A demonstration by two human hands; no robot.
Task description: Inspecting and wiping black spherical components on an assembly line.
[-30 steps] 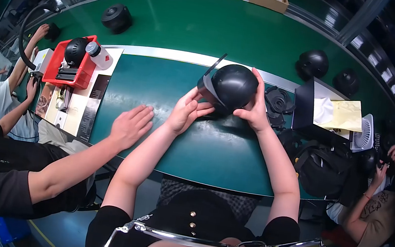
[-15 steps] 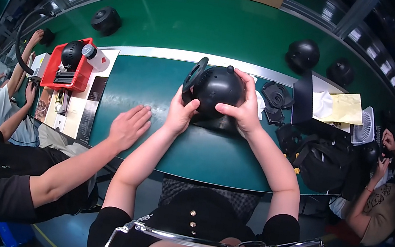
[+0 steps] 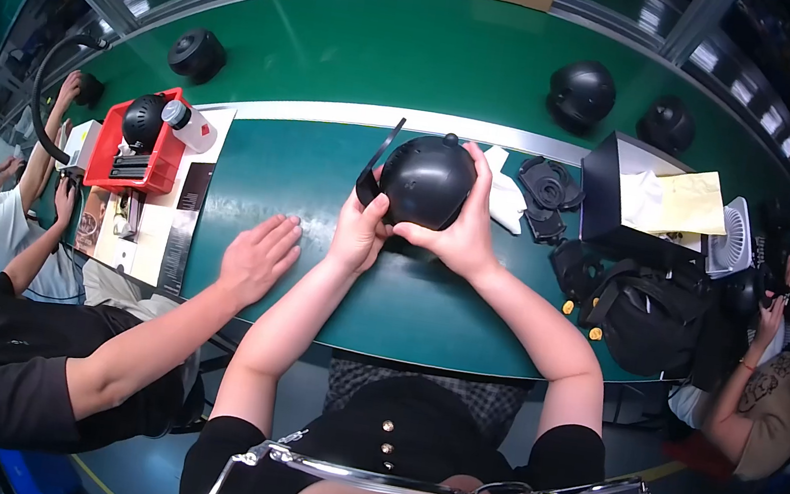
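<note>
Over the green work mat (image 3: pixel 325 171) I hold a round black housing (image 3: pixel 427 183), smooth and ball-like, with a small knob on top. My right hand (image 3: pixel 468 232) wraps its right side, thumb across the lower front. At the lower left my left hand (image 3: pixel 360 232) grips it with bent fingers, partly hidden behind the thumb. A thin black disc-like piece (image 3: pixel 368 183) stands at the housing's left side, seen nearly edge-on; whether it is joined on is unclear. Beside my left forearm, a co-worker's hand (image 3: pixel 259 256) lies flat on the mat.
Left stand a red bin (image 3: pixel 163 172) with black parts and a bottle (image 3: pixel 192 127). To the right are a white cloth (image 3: pixel 504 190), black straps (image 3: pixel 549 190), an open black box (image 3: pixel 598 200) and a black bag (image 3: pixel 652 319). Several similar black housings (image 3: pixel 581 93) sit on the far green surface.
The housing has turned in my hands, so the disc-like piece now shows almost edge-on. My right thumb has shifted left and lower on it. The view has shifted slightly.
</note>
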